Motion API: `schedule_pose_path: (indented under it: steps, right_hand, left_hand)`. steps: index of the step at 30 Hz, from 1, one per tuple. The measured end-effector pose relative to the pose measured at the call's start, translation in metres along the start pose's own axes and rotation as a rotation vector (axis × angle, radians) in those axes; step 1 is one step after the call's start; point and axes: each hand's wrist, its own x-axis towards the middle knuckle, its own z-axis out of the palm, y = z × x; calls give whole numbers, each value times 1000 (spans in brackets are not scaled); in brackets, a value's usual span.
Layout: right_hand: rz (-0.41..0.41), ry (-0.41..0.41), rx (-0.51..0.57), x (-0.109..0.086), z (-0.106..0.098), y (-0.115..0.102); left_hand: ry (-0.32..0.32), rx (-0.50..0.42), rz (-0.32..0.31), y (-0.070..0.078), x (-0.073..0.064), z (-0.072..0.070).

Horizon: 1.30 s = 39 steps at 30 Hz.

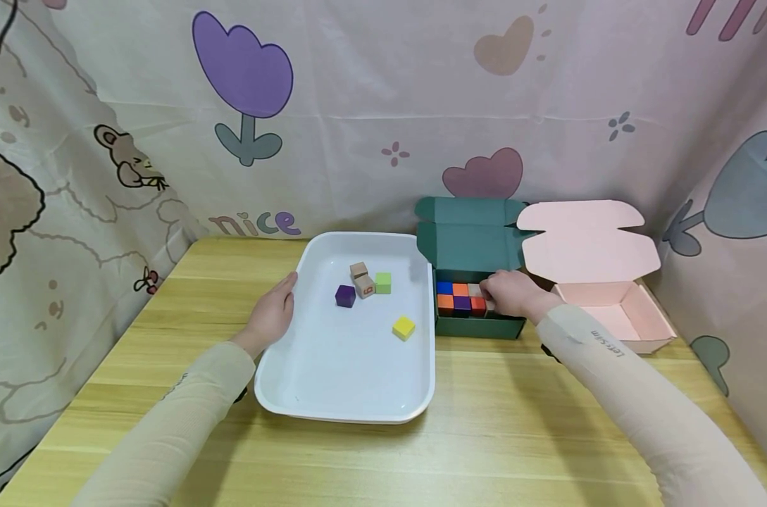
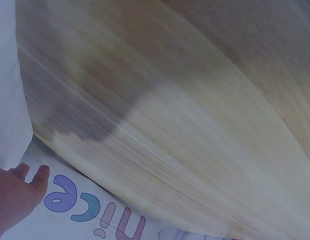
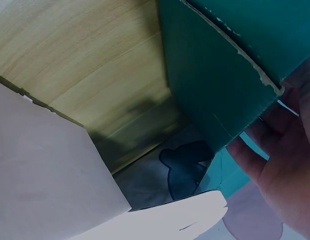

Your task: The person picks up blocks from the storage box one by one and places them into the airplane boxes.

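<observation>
My left hand (image 1: 272, 313) rests against the left rim of a white tray (image 1: 339, 380), its fingers along the edge. In the left wrist view the left hand (image 2: 17, 197) shows only in the lower left corner. On the tray lie a purple cube (image 1: 345, 296), two wooden cubes (image 1: 365, 286), a light green cube (image 1: 383, 283) and a yellow cube (image 1: 403, 328). My right hand (image 1: 513, 293) reaches down into an open green box (image 1: 478, 328) of several coloured cubes (image 1: 462, 305). Its fingertips are hidden by the hand and box wall, in the right wrist view too.
An open pink box (image 1: 618, 310) stands right of the green one, its lid (image 1: 589, 243) raised behind it. Both boxes and the tray are on a wooden table (image 1: 167, 331). A patterned cloth (image 1: 358, 84) hangs behind the table and at its sides.
</observation>
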Motion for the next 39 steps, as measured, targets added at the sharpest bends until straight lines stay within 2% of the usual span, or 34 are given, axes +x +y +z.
schedule_pose_path:
  steps: [13,19,24,28,30,33,39]
  right_hand:
    - [9,-1,16,1,-2,-1]
    - [15,27,11,3,-13,-10]
    - [19,94,29,11,-31,-27]
    - [-27,184,37,26,-45,-50]
    - [-42,195,22,34,-51,-64]
    - [-56,158,13,48,-55,-85]
    - [-62,-12,53,76,-47,-118]
  left_hand:
    - [4,-1,18,1,-2,-2]
    - [15,8,27,0,-2,-2]
    - [17,12,32,1,0,-1]
    - [14,6,27,0,-1,-3]
    - [13,2,24,1,-1,-4]
    - [18,-3,19,1,-1,-5]
    - [6,-13,13,0,-4,-1]
